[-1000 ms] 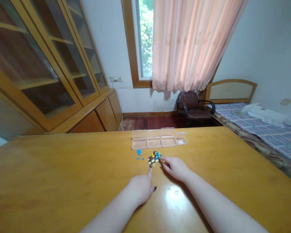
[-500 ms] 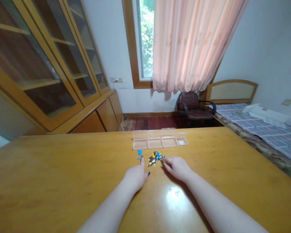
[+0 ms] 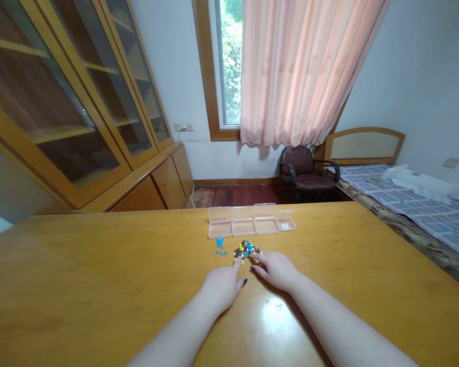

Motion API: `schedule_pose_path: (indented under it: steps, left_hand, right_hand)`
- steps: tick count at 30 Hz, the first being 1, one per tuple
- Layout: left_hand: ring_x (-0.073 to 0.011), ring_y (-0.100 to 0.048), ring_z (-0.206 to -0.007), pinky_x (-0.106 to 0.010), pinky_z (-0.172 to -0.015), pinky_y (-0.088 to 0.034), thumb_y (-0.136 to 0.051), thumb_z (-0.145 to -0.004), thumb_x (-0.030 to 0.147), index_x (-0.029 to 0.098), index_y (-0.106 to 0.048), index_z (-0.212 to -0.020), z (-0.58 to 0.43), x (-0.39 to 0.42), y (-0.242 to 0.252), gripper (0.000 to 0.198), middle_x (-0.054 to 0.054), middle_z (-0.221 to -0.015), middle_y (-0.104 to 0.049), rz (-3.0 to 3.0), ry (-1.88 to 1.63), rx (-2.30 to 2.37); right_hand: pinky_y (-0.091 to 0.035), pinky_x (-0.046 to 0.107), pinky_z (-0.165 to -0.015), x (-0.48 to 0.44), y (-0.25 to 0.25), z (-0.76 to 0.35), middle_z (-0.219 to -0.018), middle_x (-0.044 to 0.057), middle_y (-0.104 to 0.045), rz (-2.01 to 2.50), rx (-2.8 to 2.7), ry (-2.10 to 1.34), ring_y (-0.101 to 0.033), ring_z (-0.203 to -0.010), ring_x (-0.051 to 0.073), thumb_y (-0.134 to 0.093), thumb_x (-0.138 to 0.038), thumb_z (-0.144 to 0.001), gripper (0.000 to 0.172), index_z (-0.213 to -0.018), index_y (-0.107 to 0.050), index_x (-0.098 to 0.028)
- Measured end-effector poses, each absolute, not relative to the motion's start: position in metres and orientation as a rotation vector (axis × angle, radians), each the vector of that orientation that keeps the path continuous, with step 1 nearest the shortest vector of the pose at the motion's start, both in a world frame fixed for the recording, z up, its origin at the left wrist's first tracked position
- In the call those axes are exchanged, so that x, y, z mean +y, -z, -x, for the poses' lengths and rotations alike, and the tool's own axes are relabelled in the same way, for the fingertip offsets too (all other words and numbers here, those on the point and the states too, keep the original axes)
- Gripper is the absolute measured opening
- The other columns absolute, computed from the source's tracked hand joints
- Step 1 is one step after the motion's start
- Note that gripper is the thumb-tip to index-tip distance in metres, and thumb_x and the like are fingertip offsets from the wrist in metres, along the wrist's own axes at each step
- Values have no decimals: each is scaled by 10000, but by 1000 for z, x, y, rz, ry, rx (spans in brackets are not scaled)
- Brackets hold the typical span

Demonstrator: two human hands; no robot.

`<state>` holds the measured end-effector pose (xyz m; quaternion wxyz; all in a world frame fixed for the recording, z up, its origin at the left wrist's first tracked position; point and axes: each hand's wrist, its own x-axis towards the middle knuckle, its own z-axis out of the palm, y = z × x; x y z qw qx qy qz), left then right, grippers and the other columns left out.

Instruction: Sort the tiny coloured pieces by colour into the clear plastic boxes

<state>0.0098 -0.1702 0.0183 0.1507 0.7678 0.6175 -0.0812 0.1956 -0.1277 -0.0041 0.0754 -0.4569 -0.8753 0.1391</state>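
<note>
Where the left hand [image 3: 222, 286] and right hand [image 3: 278, 269] reach, the mixed pile [image 3: 248, 247] lies.

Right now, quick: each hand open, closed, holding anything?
Left hand: open, thumb and index finger apart, fingertip at the mixed pile; no held piece visible.
Right hand: fingertips at the pile; whether they grip a piece cannot be told.
</note>
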Motion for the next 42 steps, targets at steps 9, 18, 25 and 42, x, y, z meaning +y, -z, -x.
schedule_pose_path:
  steps: [9, 18, 25, 42]
  left_hand:
    - [-307, -627, -968, -413, -782, -490, -417, -854, 401, 242, -330, -1392, -11, -167, -15, 567, -150, -1085, -657, -2219, 225, 1743]
    - [-304, -628, -967, -411, -790, -490, -428, -849, 385, 220, -287, -1411, -10, -169, -19, 602, -152, -1076, -660, -2227, 205, 1739]
    - [-314, -622, -982, -430, -806, -487, -416, -843, 401, 273, -332, -1397, -10, -177, -22, 574, -139, -1103, -655, -2287, 292, 1632]
    - [-334, -628, -968, -414, -799, -490, -471, -826, 397, -26, -213, -1410, -10, -177, -27, 765, -265, -1034, -649, -1908, 439, 1994]
  right_hand:
    - [-435, 277, -750, -126, 6, -195, -1033, 58, -692, 1380, -2629, -431, -642, -903, 220, -445, -486, -863, 430, -1236, -541, -297]
    - [-440, 268, -743, -127, 2, -196, -1014, 59, -698, 1377, -2596, -483, -647, -892, 213, -453, -462, -863, 420, -1224, -557, -273]
    - [-447, 266, -780, -125, 6, -206, -1046, 52, -692, 1340, -2534, -499, -646, -914, 195, -418, -386, -887, 350, -1150, -618, -269]
    - [-421, 243, -704, -130, 4, -203, -977, 49, -707, 1317, -2611, -412, -650, -835, 183, -388, -370, -906, 325, -1114, -621, -280]
